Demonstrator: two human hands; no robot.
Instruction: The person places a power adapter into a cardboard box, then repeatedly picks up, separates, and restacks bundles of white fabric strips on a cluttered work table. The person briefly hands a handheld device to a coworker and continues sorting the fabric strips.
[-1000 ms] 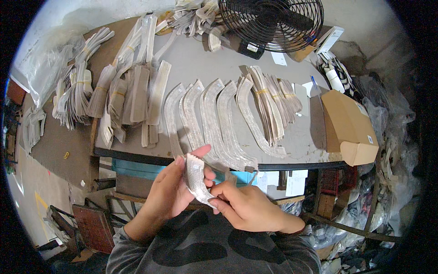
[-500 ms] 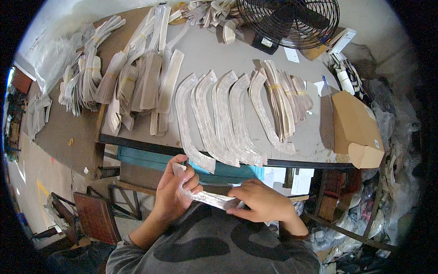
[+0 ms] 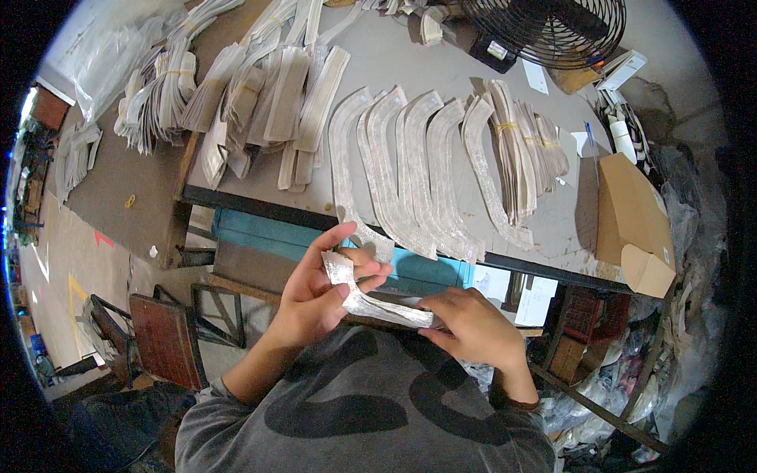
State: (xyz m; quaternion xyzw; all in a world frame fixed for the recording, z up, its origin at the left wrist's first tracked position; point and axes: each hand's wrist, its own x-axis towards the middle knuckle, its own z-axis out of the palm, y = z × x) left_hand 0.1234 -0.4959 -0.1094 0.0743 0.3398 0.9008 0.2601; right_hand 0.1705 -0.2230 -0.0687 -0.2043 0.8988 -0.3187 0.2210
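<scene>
A pale, shiny curved strip (image 3: 382,308) is held between my two hands, in front of my chest and just short of the table edge. My left hand (image 3: 303,303) has it near the upturned end, thumb pressed on the face and the other fingers spread behind. My right hand (image 3: 481,329) pinches the opposite end between thumb and fingers. The strip's edges part a little along its length, as if layered. Beyond my hands, several similar curved strips (image 3: 385,169) lie side by side on the grey table (image 3: 410,59), their lower ends reaching over its near edge.
Banded bundles of strips (image 3: 284,94) cover the table's left part, and another bundle (image 3: 512,150) lies right of the curved row. A black fan (image 3: 552,27) stands at the back right. An opened cardboard box (image 3: 635,217) sits at the right edge. A wooden stool (image 3: 165,339) is at lower left.
My left fingers have loosened from a curl and spread out, with the thumb now on the strip's face. More of its left end shows. The view has shifted, moving the table up and right.
</scene>
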